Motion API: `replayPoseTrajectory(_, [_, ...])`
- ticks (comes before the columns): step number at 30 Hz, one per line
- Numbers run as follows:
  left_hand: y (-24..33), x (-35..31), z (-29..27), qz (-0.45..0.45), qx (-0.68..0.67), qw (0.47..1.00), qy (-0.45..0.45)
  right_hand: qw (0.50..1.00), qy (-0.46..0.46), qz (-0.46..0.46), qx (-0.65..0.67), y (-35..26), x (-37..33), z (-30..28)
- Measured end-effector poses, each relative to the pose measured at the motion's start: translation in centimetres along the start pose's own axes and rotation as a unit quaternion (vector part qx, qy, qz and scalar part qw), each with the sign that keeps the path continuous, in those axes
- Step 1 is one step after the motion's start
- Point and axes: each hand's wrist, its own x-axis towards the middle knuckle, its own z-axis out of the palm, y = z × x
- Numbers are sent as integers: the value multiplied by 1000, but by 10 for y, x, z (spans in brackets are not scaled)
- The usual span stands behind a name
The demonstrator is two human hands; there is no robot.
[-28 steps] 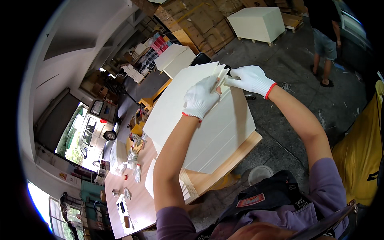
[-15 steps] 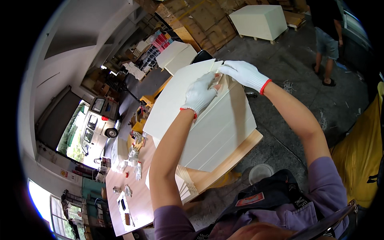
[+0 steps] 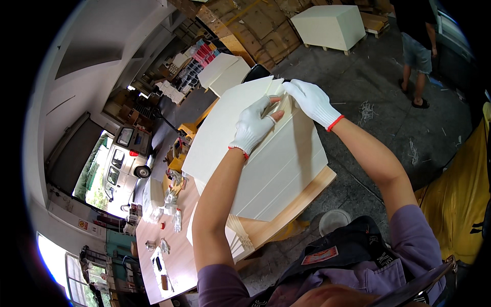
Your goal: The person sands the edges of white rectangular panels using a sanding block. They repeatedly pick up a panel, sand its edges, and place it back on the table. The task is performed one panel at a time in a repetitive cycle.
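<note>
Both gloved hands have slid a little along the far corner of the cream panel stack (image 3: pixel 266 153) since the earlier frame, the left one now lower on it. That stack lies on a wooden board (image 3: pixel 302 202) at the workbench's right edge, directly under both hands. Its top sheet is pale, smooth and marked by long parallel grooves. The left hand (image 3: pixel 253 128) curls over a thin sheet's edge, thumb and fingers pinching it. The right hand (image 3: pixel 311 101) lies flatter, fingers closed on the same corner, arm stretched out from the lower right. A white cabinet (image 3: pixel 330 25) stands well apart on the floor.
</note>
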Motion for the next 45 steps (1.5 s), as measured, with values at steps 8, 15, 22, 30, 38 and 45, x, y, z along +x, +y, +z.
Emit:
replayPoseTrajectory(8, [-6, 1, 4, 34, -31, 997, 69, 1000, 8, -1, -5, -2, -2, 1])
replayPoseTrajectory(15, [8, -2, 3, -15, 58, 998, 8, 1000, 8, 0, -5, 1, -1, 2])
replayPoseTrajectory(22, [6, -2, 2, 4, 29, 1000, 10, 1000, 9, 3, -7, 1, -2, 2])
replayPoseTrajectory(30, [6, 0, 1, -6, 39, 999, 7, 1000, 9, 11, -11, -1, -2, 1])
replayPoseTrajectory(38, [-1, 1, 4, 7, 41, 999, 12, 1000, 26, 3, 5, 5, 0, 8])
replayPoseTrajectory(45, [10, -6, 2, -1, 49, 998, 26, 999, -1, 33, 6, -7, -4, 0])
